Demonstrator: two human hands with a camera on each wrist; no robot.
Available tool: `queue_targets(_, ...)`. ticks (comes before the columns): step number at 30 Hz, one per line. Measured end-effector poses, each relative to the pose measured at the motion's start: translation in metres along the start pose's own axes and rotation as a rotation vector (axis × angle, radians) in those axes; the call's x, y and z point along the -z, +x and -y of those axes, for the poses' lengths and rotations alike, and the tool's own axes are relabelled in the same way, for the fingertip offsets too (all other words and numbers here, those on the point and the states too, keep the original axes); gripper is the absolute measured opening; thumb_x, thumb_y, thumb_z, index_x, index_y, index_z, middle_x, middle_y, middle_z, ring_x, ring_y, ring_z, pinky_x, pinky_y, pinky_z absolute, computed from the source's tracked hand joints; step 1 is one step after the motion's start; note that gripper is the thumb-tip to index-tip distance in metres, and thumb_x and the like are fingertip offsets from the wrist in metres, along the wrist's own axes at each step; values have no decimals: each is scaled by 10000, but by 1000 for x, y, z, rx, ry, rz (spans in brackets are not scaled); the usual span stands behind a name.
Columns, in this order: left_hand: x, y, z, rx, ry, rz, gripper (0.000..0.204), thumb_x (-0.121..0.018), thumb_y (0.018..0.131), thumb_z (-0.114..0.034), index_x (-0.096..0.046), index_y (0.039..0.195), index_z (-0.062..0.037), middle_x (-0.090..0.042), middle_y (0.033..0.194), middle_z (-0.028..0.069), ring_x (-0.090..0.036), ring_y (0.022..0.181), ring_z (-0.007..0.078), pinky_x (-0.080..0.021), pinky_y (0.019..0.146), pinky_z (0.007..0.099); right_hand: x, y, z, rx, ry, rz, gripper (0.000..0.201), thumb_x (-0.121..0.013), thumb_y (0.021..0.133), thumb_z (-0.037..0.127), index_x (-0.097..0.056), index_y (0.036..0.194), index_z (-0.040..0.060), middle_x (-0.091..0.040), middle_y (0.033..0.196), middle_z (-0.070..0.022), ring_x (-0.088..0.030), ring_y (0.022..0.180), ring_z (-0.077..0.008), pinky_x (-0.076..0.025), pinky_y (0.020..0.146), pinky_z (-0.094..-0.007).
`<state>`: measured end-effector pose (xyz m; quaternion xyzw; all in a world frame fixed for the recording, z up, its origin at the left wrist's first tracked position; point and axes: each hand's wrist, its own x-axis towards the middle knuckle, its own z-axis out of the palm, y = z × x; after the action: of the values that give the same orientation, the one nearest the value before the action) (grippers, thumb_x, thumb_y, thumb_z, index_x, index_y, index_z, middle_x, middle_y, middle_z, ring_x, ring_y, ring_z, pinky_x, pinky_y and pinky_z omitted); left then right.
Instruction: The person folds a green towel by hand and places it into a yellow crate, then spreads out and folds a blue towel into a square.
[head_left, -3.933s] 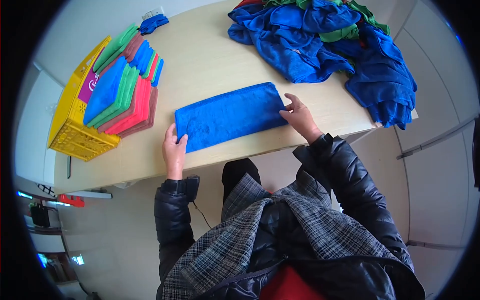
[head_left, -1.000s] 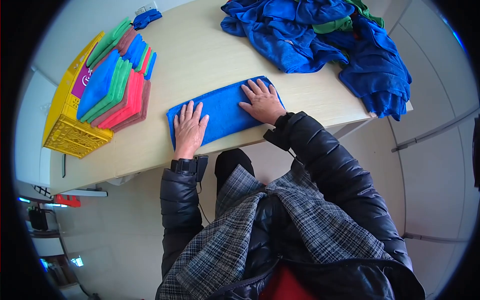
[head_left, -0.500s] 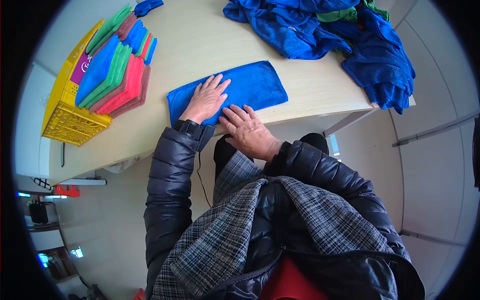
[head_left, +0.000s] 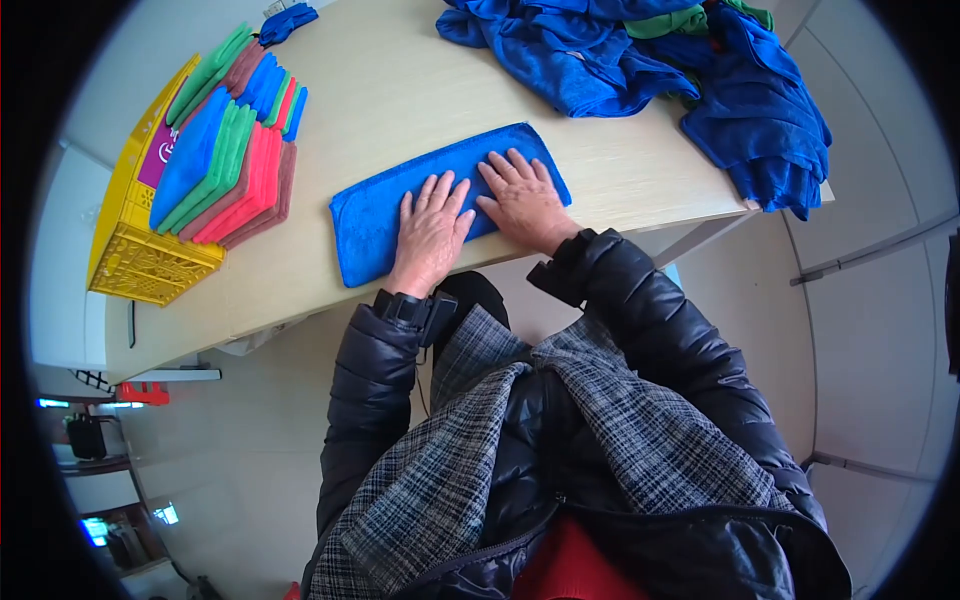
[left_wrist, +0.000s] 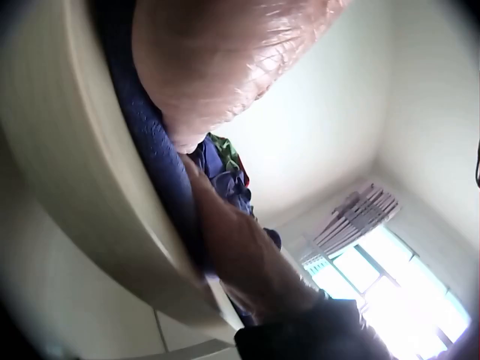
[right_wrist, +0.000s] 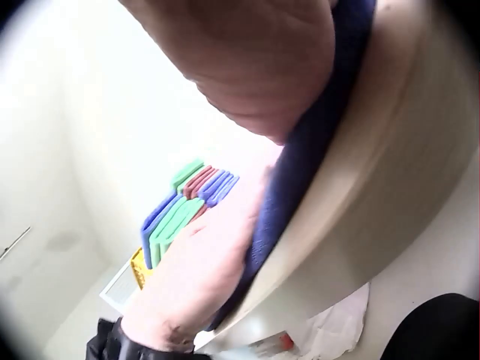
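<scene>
A folded blue towel [head_left: 368, 238] lies flat along the front of the table, its long side slanting up to the right. On its middle rests my left hand [head_left: 430, 235], palm down with straight, slightly spread fingers. My right hand [head_left: 528, 202] lies flat on the towel's right part, its fingers pointing away from me. Both wrist views show the towel's edge [left_wrist: 154, 146] low under the palms, at the tabletop's rim. The far right corner of the towel shows beyond the right hand.
At the left, a yellow crate [head_left: 155, 265] lies on its side with folded green, blue, brown and red towels [head_left: 235, 170] stacked against it. A heap of crumpled blue and green towels [head_left: 600, 60] covers the back right. A small dark blue bundle [head_left: 288, 22] sits far back.
Earlier my hands held the towel's two ends; then both lay flat on it. Since half a second ago my right hand has moved from the front edge onto the right part.
</scene>
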<state>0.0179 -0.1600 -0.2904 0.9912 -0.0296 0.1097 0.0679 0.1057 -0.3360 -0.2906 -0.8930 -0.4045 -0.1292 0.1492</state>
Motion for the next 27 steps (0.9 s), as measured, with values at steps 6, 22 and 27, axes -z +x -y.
queue_targets(6, 8, -22, 53, 211, 48, -4, 535, -410, 1049, -426, -413, 1521, -174, -327, 1612, 102, -265, 1498, 305, -202, 1196, 546, 6, 13, -23, -43, -23, 149, 603, -435, 1020, 475, -415, 1518, 135, -360, 1593, -116, -285, 1487, -348, -238, 1179, -561)
queue_targets(22, 18, -46, 13, 179, 76, -84, 537, -479, 1024, -408, -453, 1492, -146, -368, 1589, 120, -307, 1476, 316, -198, 1195, 557, 18, 22, 16, 18, -75, 227, 596, -449, 1023, 462, -406, 1524, 141, -364, 1588, -123, -296, 1483, -342, -222, 1196, -538)
queue_targets(27, 18, -50, 24, 215, 25, -73, 522, -405, 1055, -411, -433, 1506, -151, -359, 1595, 115, -286, 1486, 314, -186, 1198, 542, 6, 20, -7, 12, -66, 149, 575, -444, 1029, 429, -414, 1517, 127, -371, 1587, -121, -303, 1480, -344, -219, 1199, -529)
